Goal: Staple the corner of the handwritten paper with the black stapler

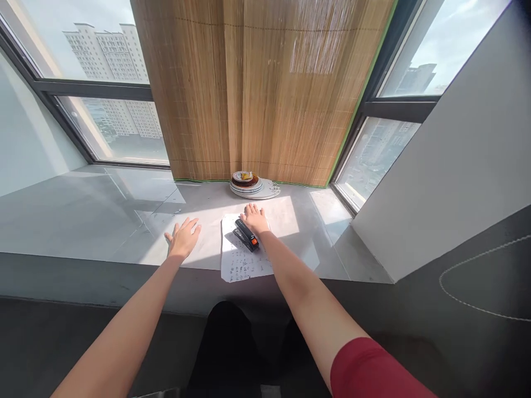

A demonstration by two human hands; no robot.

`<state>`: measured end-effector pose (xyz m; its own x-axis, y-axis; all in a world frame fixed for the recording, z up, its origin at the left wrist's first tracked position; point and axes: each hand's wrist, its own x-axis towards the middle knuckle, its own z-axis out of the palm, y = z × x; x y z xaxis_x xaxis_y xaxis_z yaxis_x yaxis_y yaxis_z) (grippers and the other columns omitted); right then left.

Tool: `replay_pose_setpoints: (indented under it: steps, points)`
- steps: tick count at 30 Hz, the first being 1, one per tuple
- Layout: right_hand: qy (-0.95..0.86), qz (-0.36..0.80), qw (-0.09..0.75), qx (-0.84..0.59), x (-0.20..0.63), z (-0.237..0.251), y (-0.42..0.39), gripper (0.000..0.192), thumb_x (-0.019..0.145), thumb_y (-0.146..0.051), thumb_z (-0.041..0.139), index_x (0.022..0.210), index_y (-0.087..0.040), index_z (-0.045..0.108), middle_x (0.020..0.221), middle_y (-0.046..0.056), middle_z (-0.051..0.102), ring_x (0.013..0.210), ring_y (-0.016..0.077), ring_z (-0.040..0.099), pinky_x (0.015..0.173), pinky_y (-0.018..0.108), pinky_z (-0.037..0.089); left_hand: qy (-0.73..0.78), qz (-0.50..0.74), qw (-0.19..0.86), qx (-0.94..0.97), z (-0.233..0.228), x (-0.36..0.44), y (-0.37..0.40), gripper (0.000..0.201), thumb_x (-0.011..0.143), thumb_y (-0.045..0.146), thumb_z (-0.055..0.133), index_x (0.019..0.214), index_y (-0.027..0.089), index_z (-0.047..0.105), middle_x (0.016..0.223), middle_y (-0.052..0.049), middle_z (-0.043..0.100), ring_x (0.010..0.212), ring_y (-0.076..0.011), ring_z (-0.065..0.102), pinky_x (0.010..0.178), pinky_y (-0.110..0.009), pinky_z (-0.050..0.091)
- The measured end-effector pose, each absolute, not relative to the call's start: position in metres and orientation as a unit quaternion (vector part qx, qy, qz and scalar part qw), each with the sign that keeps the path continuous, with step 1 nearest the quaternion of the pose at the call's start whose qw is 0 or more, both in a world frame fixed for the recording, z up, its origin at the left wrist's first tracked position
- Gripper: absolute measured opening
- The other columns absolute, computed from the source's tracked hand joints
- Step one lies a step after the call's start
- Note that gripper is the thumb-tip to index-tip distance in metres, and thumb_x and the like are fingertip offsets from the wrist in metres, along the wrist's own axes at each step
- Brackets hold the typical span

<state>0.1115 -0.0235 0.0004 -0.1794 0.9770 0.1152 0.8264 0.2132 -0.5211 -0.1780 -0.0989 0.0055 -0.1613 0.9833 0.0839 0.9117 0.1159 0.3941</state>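
My left hand [183,239] hovers over or rests on the grey sill, left of the paper, with its fingers spread and nothing in it. My right hand [254,218] lies with fingers stretched out at the top right part of a white sheet of paper [236,265] with handwriting on it. A black stapler [246,235] with an orange mark at its near end lies slanted on the sheet, just below and left of my right hand. The paper's near edge hangs slightly past the front of the sill.
Stacked plates [249,187] stand at the back of the tiled window sill [103,221], against a bamboo blind [257,99]. Dark-framed windows flank the blind. A white wall [435,149] closes off the right side, and a beaded cord [456,298] hangs near it.
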Motion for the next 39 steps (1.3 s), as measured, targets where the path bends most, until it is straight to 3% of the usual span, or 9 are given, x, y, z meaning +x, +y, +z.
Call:
replay_pose_setpoints:
  steps: [5,10,13,18,27,31,34,36,39]
  points:
    - [-0.768,0.184,0.229,-0.569,0.031,-0.008,-0.012,0.062,0.114,-0.043,0.042,0.169,-0.013,0.041,0.179,0.014,0.039,0.170,0.0325,0.019,0.136,0.059,0.012,0.740,0.252,0.137,0.608,0.004,-0.187,-0.098,0.063,0.113,0.061,0.024,0.161,0.034,0.056,0.182,-0.005,0.035,0.170,-0.0375,0.023,0.137,-0.072,0.001]
    - [-0.763,0.192,0.242,-0.568,0.006,-0.015,-0.006,0.076,0.112,-0.040,0.045,0.177,-0.008,0.020,0.182,0.013,0.032,0.169,0.0311,0.013,0.135,0.055,0.010,0.726,0.289,0.137,0.609,-0.001,-0.189,-0.095,0.055,0.114,0.055,0.031,0.151,0.033,0.064,0.177,-0.006,0.045,0.165,-0.0383,0.035,0.136,-0.075,0.003]
    - [-0.754,0.198,0.249,-0.575,0.023,-0.016,-0.007,0.076,0.112,-0.038,0.045,0.177,-0.007,0.018,0.182,0.014,0.031,0.168,0.0312,0.016,0.134,0.056,0.010,0.727,0.278,0.127,0.614,-0.001,-0.188,-0.097,0.050,0.114,0.050,0.035,0.146,0.030,0.067,0.175,-0.008,0.047,0.163,-0.0393,0.038,0.135,-0.077,0.004]
    - [-0.740,0.180,0.247,-0.599,0.093,-0.018,-0.016,0.071,0.111,-0.040,0.044,0.175,-0.013,0.030,0.177,0.017,0.042,0.170,0.0333,0.018,0.135,0.061,0.010,0.728,0.243,0.126,0.628,0.004,-0.186,-0.100,0.047,0.114,0.045,0.040,0.152,0.033,0.064,0.173,-0.005,0.050,0.165,-0.0381,0.032,0.134,-0.076,0.004]
    - [-0.705,0.135,0.195,-0.669,0.199,-0.018,-0.021,0.074,0.111,-0.041,0.036,0.177,-0.008,0.026,0.184,0.018,0.023,0.173,0.0354,0.017,0.138,0.061,0.007,0.730,0.189,0.047,0.655,0.000,-0.177,-0.100,0.042,0.111,0.041,0.049,0.148,0.025,0.063,0.165,-0.015,0.055,0.155,-0.0395,0.039,0.129,-0.078,0.013]
    - [-0.708,0.133,0.178,-0.671,0.199,-0.019,-0.021,0.075,0.111,-0.040,0.031,0.177,-0.005,0.023,0.185,0.017,0.018,0.174,0.0336,0.013,0.139,0.060,0.004,0.736,0.161,-0.012,0.657,0.005,-0.167,-0.104,0.041,0.107,0.028,0.047,0.141,0.017,0.068,0.146,-0.023,0.065,0.143,-0.0438,0.053,0.121,-0.066,0.040]
    - [-0.712,0.140,0.184,-0.663,0.197,-0.020,-0.022,0.075,0.110,-0.040,0.032,0.176,-0.004,0.025,0.185,0.018,0.020,0.174,0.0341,0.013,0.139,0.061,0.003,0.707,0.162,-0.009,0.688,0.007,-0.142,-0.113,0.042,0.103,0.015,0.043,0.130,0.012,0.075,0.135,-0.024,0.070,0.136,-0.0407,0.060,0.116,-0.055,0.049]
    - [-0.706,0.162,0.220,-0.653,0.198,-0.021,-0.022,0.074,0.108,-0.042,0.038,0.174,-0.008,0.034,0.183,0.018,0.026,0.174,0.0349,0.013,0.139,0.060,0.001,0.665,0.167,0.005,0.728,0.003,-0.111,-0.120,0.046,0.102,0.010,0.041,0.133,0.015,0.075,0.144,-0.019,0.070,0.139,-0.0342,0.061,0.120,-0.048,0.049]
    - [-0.658,0.238,0.366,-0.613,0.200,-0.019,-0.020,0.070,0.098,-0.044,0.058,0.162,-0.014,0.055,0.174,0.019,0.046,0.170,0.0389,0.024,0.138,0.062,0.000,0.580,0.180,0.026,0.794,-0.007,-0.058,-0.128,0.051,0.107,0.020,0.041,0.152,0.020,0.065,0.164,-0.012,0.059,0.152,-0.0274,0.054,0.126,-0.042,0.044]
